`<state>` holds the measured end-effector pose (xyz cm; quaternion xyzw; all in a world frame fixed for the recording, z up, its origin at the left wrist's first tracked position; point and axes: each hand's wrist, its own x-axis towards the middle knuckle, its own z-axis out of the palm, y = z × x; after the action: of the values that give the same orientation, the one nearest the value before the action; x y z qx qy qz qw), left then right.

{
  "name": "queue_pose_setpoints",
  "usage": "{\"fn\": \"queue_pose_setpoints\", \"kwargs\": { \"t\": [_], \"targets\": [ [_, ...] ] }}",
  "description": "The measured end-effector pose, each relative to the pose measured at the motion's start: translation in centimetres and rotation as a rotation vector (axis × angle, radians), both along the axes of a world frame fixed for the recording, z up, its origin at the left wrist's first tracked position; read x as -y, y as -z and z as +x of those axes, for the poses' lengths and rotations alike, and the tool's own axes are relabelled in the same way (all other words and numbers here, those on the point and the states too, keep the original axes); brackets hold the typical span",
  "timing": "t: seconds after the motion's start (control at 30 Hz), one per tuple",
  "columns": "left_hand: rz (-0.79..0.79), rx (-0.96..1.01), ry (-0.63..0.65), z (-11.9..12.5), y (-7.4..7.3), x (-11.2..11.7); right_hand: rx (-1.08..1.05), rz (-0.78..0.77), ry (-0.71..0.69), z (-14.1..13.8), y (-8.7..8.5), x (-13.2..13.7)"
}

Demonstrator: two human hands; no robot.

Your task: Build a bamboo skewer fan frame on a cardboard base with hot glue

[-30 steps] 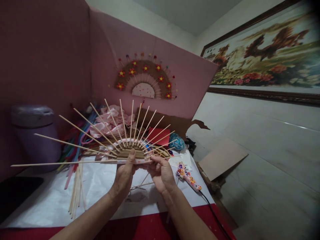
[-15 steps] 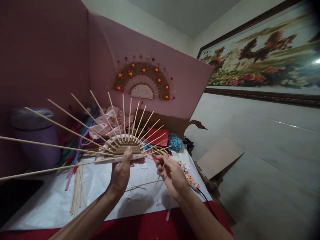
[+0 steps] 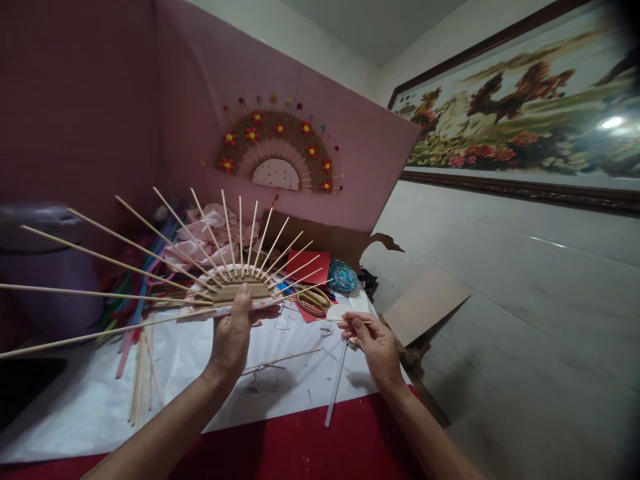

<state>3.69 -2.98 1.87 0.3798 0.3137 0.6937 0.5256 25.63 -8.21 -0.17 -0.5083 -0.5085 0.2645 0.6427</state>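
Left hand (image 3: 231,338) clamped the semicircular cardboard fan frame (image 3: 229,293), eight o'clock of view centre, thumb on top, likely to steady its splayed wooden sticks (image 3: 228,228), while right hand (image 3: 380,351), five o'clock, had fingertips together, anything pinched there unclear.

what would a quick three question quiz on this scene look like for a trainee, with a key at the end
1. Multiple choice: what does the left hand hold?
a) the framed picture
b) a half-round piece with sticks fanning out
c) the pink cloth

2. True or false: the right hand is apart from the half-round piece.

3. Fill in the colour: in the picture, the blue yarn ball lies just to the right of a ____ sheet.

Key: 1. b; 2. true; 3. red
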Motion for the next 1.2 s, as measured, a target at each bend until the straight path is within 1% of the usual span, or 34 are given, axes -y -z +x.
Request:
{"fn": "queue_pose_setpoints", "kwargs": {
  "t": [0.1, 0.2, 0.27, 0.33, 0.4, 0.5, 0.57, 0.63, 0.7, 0.73, 0.77, 0.8, 0.83, 0.87, 0.93, 1.0, 1.03, 1.1, 1.2],
  "targets": [
    [-0.006, 0.048, 0.089, 0.5, -0.7, 0.7, 0.144, 0.142, -0.016, -1.0, 0.5, 1.0],
    [-0.057, 0.102, 0.227, 1.1, -1.4, 1.7, 0.31, 0.254, 0.025, -2.7, 0.9, 1.5],
    [-0.12, 0.116, 0.313, 1.6, -1.6, 2.4, 0.337, 0.296, 0.037, -4.1, 1.1, 1.5],
    [-0.169, 0.125, 0.376, 2.1, -1.6, 3.0, 0.304, 0.313, 0.033, -5.4, 1.2, 1.3],
    [-0.186, 0.127, 0.413, 2.4, -1.7, 3.5, 0.269, 0.327, 0.048, -6.7, 1.1, 1.2],
    [-0.166, 0.108, 0.452, 2.8, -2.0, 4.2, 0.304, 0.352, 0.027, -8.1, 0.9, 1.5],
    [-0.15, 0.107, 0.463, 3.0, -2.2, 4.5, 0.349, 0.349, -0.029, -8.7, 0.7, 2.0],
    [-0.135, 0.109, 0.42, 3.1, -2.4, 4.3, 0.405, 0.329, -0.119, -8.5, 0.9, 2.5],
    [-0.106, 0.113, 0.295, 3.2, -2.6, 3.7, 0.507, 0.31, -0.161, -7.1, 1.5, 2.7],
    [-0.084, 0.124, 0.223, 3.2, -2.8, 3.2, 0.583, 0.291, -0.116, -5.8, 1.9, 2.6],
    [-0.057, 0.15, 0.158, 3.1, -3.1, 2.8, 0.684, 0.257, -0.029, -4.1, 2.2, 2.3],
    [-0.027, 0.186, 0.11, 3.1, -3.4, 2.3, 0.779, 0.189, 0.075, -2.1, 2.6, 2.0],
    [0.003, 0.23, 0.079, 3.0, -3.8, 1.9, 0.865, 0.091, 0.19, 0.0, 2.8, 1.5],
    [0.031, 0.275, 0.059, 3.0, -4.2, 1.5, 0.927, -0.062, 0.275, 2.1, 3.0, 1.0],
    [0.07, 0.332, 0.044, 3.0, -5.1, 1.0, 1.047, -0.33, 0.334, 6.0, 3.0, 0.0],
    [0.106, 0.373, 0.051, 3.3, -5.8, 0.7, 1.17, -0.475, 0.215, 8.8, 2.7, -0.7],
    [0.121, 0.392, 0.056, 3.4, -6.1, 0.6, 1.191, -0.505, 0.172, 9.6, 2.6, -1.0],
    [0.133, 0.419, 0.06, 3.8, -6.5, 0.5, 1.219, -0.521, 0.094, 10.4, 2.4, -1.5],
    [0.146, 0.425, 0.075, 4.4, -6.7, 0.4, 1.236, -0.488, 0.032, 10.2, 2.1, -2.0]
  ]
}}
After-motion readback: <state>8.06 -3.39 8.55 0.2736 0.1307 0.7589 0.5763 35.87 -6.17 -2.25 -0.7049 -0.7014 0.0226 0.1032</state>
